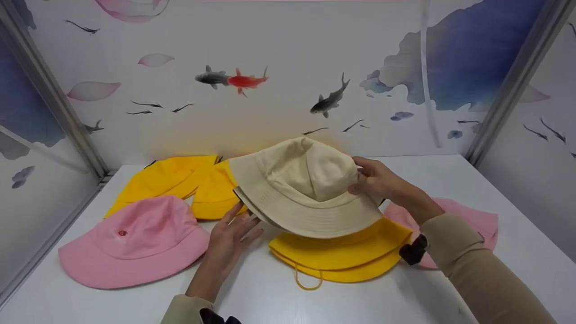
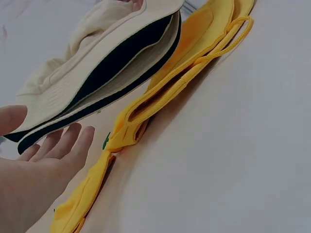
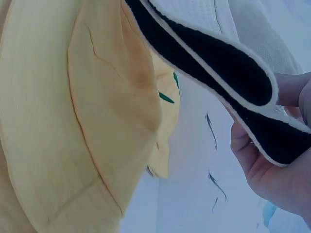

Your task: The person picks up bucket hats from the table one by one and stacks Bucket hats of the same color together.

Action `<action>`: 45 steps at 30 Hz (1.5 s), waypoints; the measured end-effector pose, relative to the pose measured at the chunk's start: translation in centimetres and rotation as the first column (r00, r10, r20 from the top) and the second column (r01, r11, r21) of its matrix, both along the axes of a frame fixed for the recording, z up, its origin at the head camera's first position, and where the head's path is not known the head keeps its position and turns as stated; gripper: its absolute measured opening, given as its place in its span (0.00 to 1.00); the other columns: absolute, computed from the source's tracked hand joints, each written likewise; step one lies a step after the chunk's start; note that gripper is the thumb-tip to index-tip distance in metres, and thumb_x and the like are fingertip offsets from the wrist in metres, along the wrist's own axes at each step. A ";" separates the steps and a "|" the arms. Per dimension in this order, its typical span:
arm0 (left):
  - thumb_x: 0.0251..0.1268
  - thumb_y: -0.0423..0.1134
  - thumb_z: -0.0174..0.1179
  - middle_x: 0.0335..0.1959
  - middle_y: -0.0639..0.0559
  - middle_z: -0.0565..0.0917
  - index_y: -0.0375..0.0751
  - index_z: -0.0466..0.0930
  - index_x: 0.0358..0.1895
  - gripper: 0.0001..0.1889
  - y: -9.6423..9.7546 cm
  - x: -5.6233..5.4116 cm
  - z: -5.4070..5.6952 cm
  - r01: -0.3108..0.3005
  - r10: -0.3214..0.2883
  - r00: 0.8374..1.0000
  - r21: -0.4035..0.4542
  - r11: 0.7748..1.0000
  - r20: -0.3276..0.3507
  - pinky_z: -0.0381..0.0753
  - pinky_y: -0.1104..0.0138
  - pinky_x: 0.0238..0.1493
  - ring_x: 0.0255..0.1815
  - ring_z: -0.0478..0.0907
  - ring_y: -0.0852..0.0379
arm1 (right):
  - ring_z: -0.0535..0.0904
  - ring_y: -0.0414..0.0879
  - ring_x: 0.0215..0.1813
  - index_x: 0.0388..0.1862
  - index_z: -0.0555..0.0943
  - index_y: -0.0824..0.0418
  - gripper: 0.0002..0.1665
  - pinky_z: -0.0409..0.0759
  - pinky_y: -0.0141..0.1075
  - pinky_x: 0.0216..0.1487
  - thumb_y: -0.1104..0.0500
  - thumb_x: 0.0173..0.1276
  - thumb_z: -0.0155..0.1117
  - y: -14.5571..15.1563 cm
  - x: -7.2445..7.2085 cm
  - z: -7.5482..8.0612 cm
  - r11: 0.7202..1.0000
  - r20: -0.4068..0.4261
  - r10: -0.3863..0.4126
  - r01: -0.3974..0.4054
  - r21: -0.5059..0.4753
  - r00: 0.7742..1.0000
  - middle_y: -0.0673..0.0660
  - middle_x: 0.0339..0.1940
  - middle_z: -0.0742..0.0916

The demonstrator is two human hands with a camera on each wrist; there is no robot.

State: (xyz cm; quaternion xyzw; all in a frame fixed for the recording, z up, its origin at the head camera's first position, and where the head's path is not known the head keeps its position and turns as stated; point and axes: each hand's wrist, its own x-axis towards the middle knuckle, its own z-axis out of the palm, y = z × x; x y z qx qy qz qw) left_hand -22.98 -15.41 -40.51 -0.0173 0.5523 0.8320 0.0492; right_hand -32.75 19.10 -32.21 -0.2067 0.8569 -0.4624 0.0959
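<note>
A beige bucket hat (image 1: pixel 310 180) with a dark lining is held up above the table, folded so that its brim lies in two layers. My right hand (image 1: pixel 380 182) grips it at the right side of the crown, thumb on the near face. In the right wrist view that hand (image 3: pixel 277 160) has the folded fabric between thumb and fingers. At the lower left brim is my left hand (image 1: pixel 231 238), its fingers loosely extended under the edge. The left wrist view shows the thumb (image 2: pixel 12 119) apart from the fingers. Below the hat lies a yellow bucket hat (image 1: pixel 337 256) with a cord loop.
A pink bucket hat (image 1: pixel 139 243) lies on the left of the white table (image 1: pixel 270 306). More yellow hats (image 1: pixel 171 177) lie behind it. Another pink hat (image 1: pixel 468 220) is at the right, partly behind my right forearm. Printed panels (image 1: pixel 288 45) enclose the back and sides.
</note>
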 end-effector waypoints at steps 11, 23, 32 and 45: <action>0.76 0.39 0.54 0.75 0.40 0.68 0.45 0.53 0.79 0.33 2.1 -1.0 -0.5 0.004 0.009 0.999 -0.287 0.958 0.043 0.68 0.46 0.73 0.75 0.66 0.40 | 0.79 0.57 0.54 0.63 0.74 0.61 0.25 0.83 0.54 0.58 0.66 0.67 0.62 2.8 -0.3 2.1 0.997 -0.134 -0.068 0.074 0.038 0.989 0.63 0.57 0.81; 0.68 0.41 0.64 0.62 0.39 0.80 0.43 0.62 0.75 0.34 3.1 -0.1 -0.2 0.197 -0.098 0.975 -0.566 0.801 0.201 0.86 0.60 0.54 0.52 0.84 0.52 | 0.81 0.40 0.47 0.73 0.67 0.53 0.33 0.84 0.33 0.43 0.59 0.72 0.63 9.8 -2.2 3.2 0.975 -0.127 -0.216 0.222 0.032 0.968 0.60 0.65 0.78; 0.64 0.34 0.67 0.64 0.38 0.77 0.45 0.67 0.73 0.34 3.9 0.0 0.0 0.256 -0.093 0.951 -0.588 0.767 0.294 0.87 0.63 0.50 0.47 0.82 0.54 | 0.69 0.50 0.59 0.78 0.58 0.54 0.39 0.76 0.27 0.47 0.53 0.73 0.62 13.6 -4.0 1.1 0.953 -0.067 -0.283 0.288 0.090 0.957 0.66 0.74 0.67; 0.68 0.31 0.59 0.62 0.37 0.78 0.31 0.66 0.69 0.27 3.6 0.3 0.7 0.299 -0.145 0.915 -0.395 0.869 0.376 0.87 0.58 0.51 0.49 0.83 0.52 | 0.49 0.78 0.77 0.81 0.45 0.67 0.50 0.59 0.70 0.72 0.53 0.73 0.61 16.0 -4.8 0.3 0.907 0.034 -0.303 0.277 0.316 0.952 0.80 0.78 0.51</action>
